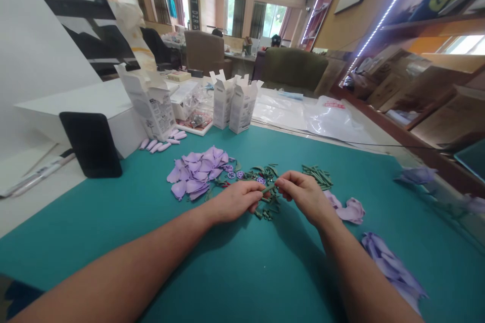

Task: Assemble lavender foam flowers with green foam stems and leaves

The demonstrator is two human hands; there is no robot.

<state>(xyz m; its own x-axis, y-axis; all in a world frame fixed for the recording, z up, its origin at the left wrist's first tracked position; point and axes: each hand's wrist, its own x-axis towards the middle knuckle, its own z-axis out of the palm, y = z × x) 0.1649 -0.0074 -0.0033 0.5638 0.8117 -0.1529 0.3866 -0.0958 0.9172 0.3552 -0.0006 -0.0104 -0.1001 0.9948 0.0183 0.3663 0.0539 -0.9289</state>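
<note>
Both hands meet over a loose heap of small green parts on the green mat. Between them runs a short green stem piece. My left hand is closed around its left end, and the fingertips of my right hand pinch close to its right end. Whether the right fingers hold the stem itself or a tiny part on it is too small to tell. Purple petals lie in a pile left of the hands, with small purple wheel-like parts beside them. Green stem pieces are bunched beyond my right hand.
A black phone leans upright at left. White open boxes stand along the mat's far edge, near pale purple pieces. Pale petals and more purple petals lie at right. Plastic bags spread behind the mat.
</note>
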